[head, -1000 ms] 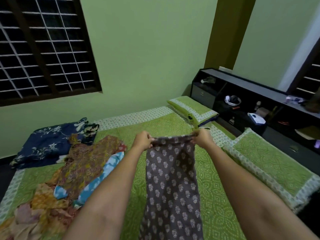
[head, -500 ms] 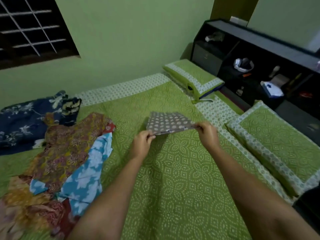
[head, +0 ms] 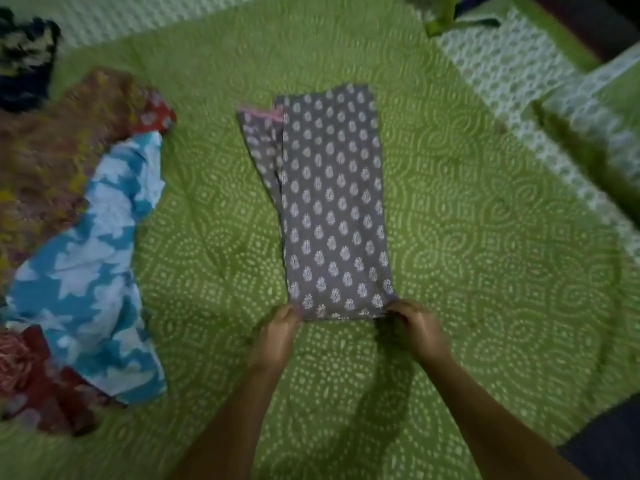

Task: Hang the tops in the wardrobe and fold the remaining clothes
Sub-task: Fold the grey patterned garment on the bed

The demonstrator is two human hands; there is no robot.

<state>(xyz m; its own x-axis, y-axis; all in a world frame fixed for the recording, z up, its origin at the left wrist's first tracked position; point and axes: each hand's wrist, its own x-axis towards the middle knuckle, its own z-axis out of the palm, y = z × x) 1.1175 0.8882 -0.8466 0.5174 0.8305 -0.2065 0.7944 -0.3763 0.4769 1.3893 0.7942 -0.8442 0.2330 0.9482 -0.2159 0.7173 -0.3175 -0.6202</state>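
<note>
Grey printed garment (head: pixel 332 202) flat on bed (head: pixel 485 237), lengthwise.
Near corners pinched: left hand (head: pixel 278 336) fingers on left corner, right hand (head: pixel 414 329) fingers on right. Clothes pile (head: pixel 79 237) well left.

**Home bedroom, clothes sorted on a bed**

Whole view is a bed under a green quilted bedspread (head: pixel 450 237) with white dotted print. Matching green pillow (head: pixel 595 133) at right edge. Loose household clothing on it: grey printed garment (head: pixel 332 202) laid flat mid-bed, blue-and-white garment (head: pixel 93 271) in a mixed pile at left. Dark strip top right is probably a headboard; frame is blurred.
</note>
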